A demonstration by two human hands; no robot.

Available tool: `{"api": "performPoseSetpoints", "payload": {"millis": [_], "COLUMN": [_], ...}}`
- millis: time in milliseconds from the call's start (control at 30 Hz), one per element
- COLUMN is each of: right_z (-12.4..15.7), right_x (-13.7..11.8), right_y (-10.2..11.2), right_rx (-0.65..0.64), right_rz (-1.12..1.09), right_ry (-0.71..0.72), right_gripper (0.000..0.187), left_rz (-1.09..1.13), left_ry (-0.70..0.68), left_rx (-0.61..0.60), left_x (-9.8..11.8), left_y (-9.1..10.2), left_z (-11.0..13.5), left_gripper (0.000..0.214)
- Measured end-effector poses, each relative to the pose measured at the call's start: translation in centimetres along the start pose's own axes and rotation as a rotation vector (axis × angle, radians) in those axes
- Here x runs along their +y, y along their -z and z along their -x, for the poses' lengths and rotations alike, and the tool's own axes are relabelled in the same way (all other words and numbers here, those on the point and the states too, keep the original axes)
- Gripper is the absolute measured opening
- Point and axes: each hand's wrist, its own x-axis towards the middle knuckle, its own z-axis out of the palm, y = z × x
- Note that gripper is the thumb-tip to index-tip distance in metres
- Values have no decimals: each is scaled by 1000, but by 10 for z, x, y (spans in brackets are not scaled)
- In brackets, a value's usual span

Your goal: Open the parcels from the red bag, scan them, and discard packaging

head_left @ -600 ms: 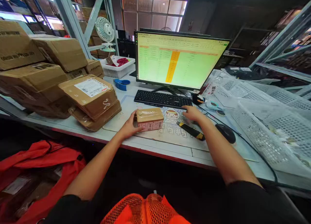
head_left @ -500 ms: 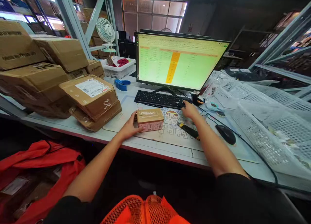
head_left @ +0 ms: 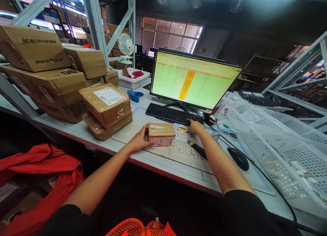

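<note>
My left hand (head_left: 139,140) grips a small taped cardboard box (head_left: 161,133) at its left end, thumb on the labelled front face and fingers around the far side. The box rests on a printed desk mat (head_left: 153,154). My right hand (head_left: 196,127) is at the right end of a black keyboard (head_left: 166,112), index finger stretched onto the keys; its other fingers are partly hidden. Below that hand lies a black and yellow box cutter (head_left: 198,150), partly covered by my forearm. Behind the keyboard, a monitor (head_left: 196,79) displays a spreadsheet with an orange column.
Cardboard boxes (head_left: 46,82) are stacked at the left, with a labelled parcel (head_left: 106,101) nearer me. A blue tape dispenser (head_left: 135,95) stands behind. On the right are a mouse (head_left: 238,159), its cable and white plastic baskets (head_left: 281,174). A red bag (head_left: 48,161) hangs below left.
The camera view has tilted up and turned slightly, so the desk appears lower and rotated. My left hand stays on the box and my right hand stays at the keyboard.
</note>
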Motion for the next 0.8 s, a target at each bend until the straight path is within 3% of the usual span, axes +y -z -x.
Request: {"api": "performPoseSetpoints", "payload": {"millis": [167, 300, 433, 533, 700, 800], "right_z": [47, 99, 126, 129, 130, 132], "right_x": [13, 34, 45, 34, -8, -24], "right_y": [2, -19, -32, -29, -17, -14], "right_rx": [15, -37, 45, 44, -127, -125], "right_rz": [-26, -84, -198, -373, -1016, -1098], "right_ry": [105, 217, 216, 220, 285, 311], "right_gripper": [51, 38, 37, 42, 42, 47], "left_rz": [-19, -63, -19, 6, 31, 28], "left_ry": [7, 29, -17, -22, -31, -64], "left_rx": [31, 60, -9, -66, -76, -76], "left_x": [3, 10, 14, 14, 12, 12], "left_y": [-2, -2, 1, 4, 3, 3], "left_z": [0, -1, -1, 2, 4, 4], "left_gripper": [115, 101, 106, 110, 117, 115]}}
